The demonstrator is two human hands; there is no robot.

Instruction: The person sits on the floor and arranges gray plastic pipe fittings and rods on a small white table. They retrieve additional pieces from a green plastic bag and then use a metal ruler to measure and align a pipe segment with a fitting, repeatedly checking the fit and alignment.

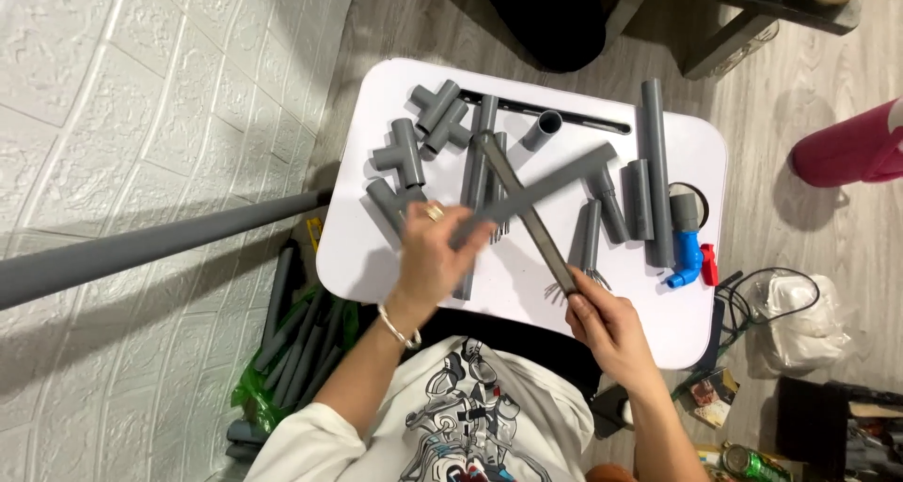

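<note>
My left hand point(431, 252) grips one end of a short grey pipe point(555, 181) that slants up to the right over the small white table point(376, 256). My right hand point(607, 322) holds the near end of a long flat grey file point(527, 209). The file lies across the pipe, and the two form an X above the table. On the left hand there is a ring, and a bracelet sits at that wrist.
Grey tee fittings point(406, 153), pipe offcuts point(641, 198), a long upright pipe point(656, 162) and a blue and red valve point(691, 256) lie on the table. A long grey pipe point(141, 247) juts in from the left. More pipes point(292, 341) lie on the floor. A pink object point(847, 148) sits right.
</note>
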